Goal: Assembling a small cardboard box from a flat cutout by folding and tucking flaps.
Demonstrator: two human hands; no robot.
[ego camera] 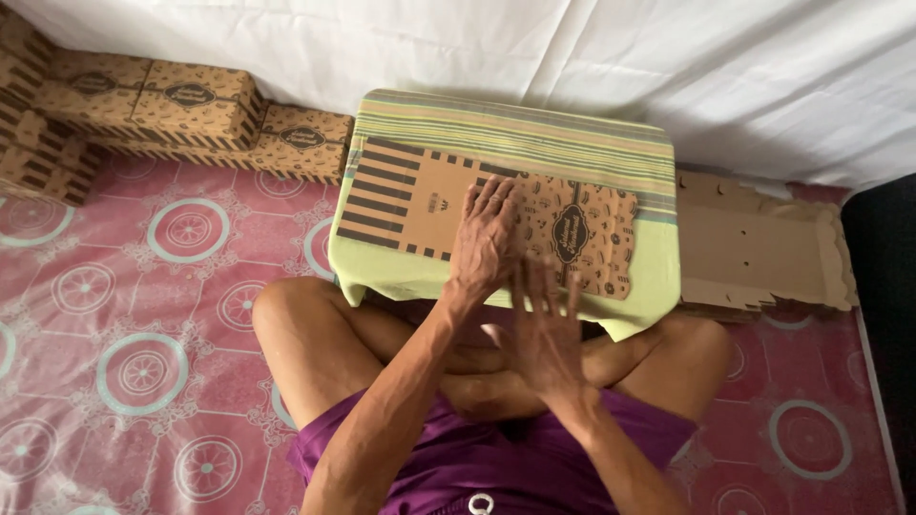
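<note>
Two hands over flat printed carton [582, 229]; left hand [485, 238] flat, fingers together, hiding its middle; right hand [546, 329] blurred, fingers spread.

Left hand [487, 234] lies flat, palm down, fingers together — right hand [546, 334] hovers nearer, open, fingers spread.

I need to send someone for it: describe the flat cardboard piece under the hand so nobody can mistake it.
Start at the small table draped in a striped green cloth, in front of the seated person. On it lies the flat printed box blank, with the left hand pressing on it. Unlike the folded boxes by the wall, it is unfolded; unlike the plain brown blanks beside the table, it is printed.
</note>
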